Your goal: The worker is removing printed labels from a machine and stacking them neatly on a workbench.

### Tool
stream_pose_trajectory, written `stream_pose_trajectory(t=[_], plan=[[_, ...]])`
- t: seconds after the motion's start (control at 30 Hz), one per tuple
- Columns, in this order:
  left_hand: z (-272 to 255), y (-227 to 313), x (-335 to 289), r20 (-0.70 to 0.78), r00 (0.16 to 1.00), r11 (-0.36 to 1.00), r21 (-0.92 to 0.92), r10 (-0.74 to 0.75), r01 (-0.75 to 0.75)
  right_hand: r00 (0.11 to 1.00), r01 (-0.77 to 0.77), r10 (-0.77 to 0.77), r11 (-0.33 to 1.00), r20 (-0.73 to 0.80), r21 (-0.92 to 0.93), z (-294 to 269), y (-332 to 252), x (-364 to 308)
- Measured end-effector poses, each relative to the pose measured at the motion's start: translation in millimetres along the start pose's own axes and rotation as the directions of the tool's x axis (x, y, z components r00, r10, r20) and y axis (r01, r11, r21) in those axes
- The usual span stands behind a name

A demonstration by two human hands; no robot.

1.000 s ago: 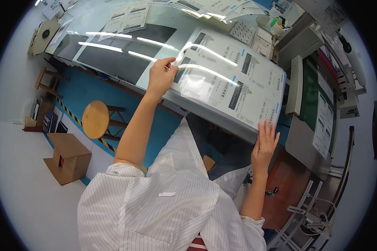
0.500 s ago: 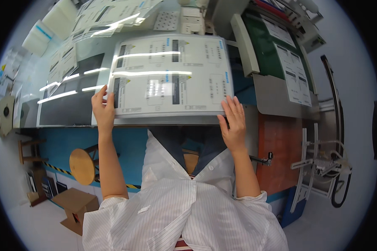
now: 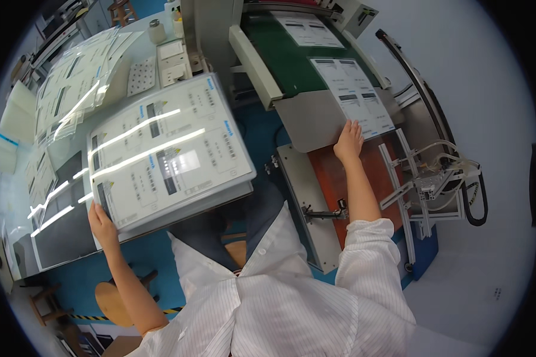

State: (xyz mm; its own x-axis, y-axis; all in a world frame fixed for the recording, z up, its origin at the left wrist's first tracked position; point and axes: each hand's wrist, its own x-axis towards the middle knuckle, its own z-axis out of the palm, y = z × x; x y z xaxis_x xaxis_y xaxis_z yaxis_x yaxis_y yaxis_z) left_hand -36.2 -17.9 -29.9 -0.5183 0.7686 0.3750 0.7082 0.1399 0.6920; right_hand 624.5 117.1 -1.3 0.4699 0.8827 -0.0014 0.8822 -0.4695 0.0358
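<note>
Head view: a person in a white striped coat stands between a workbench at the left of the frame and a machine at the right
Left hand [image 3: 103, 225]: closed on the lower left corner of the sheet stack [image 3: 167, 154], thumb on top
Sheet stack: glossy white printed sheets lying on the workbench [image 3: 59, 238] (ceiling lights glare across them), centre left of the frame
Right hand [image 3: 348, 141]: open and flat, fingers spread, pressing the near edge of the printed sheet [image 3: 354, 95]
Printed sheet: upper right of centre, half on the green belt [image 3: 286, 56], half on the grey plate [image 3: 309, 122]
Loose sheets [image 3: 77, 83]: fanned out at the upper left
Stool [image 3: 110, 300]: round wooden seat, lower left, under the bench
Hoses [image 3: 452, 166]: black and clear, right of the machine frame
</note>
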Motion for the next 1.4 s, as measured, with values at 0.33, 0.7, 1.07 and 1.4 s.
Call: stream_pose_trajectory(t=[0.33,0.7,1.07,1.4], plan=[[15,40,3,-0.023,0.998,0.997,0.037,-0.061,0.062,0.963,0.142,-0.143,0.990,-0.231,-0.017,32,86,59],[5,52,0,-0.088,0.996,0.995,0.092,-0.015,0.023,0.817,0.549,-0.363,0.727,-0.448,0.412,-91,-32,-91],[-12,78,-8,-0.248,0.946,0.977,0.095,0.207,-0.189,0.129,0.992,-0.825,0.101,-0.550,0.080,-105,-103,-203],[-47,55,6,0.146,0.983,0.804,-0.569,-0.111,0.176,0.130,0.990,-0.845,0.143,-0.518,0.015,-95,-140,-210]])
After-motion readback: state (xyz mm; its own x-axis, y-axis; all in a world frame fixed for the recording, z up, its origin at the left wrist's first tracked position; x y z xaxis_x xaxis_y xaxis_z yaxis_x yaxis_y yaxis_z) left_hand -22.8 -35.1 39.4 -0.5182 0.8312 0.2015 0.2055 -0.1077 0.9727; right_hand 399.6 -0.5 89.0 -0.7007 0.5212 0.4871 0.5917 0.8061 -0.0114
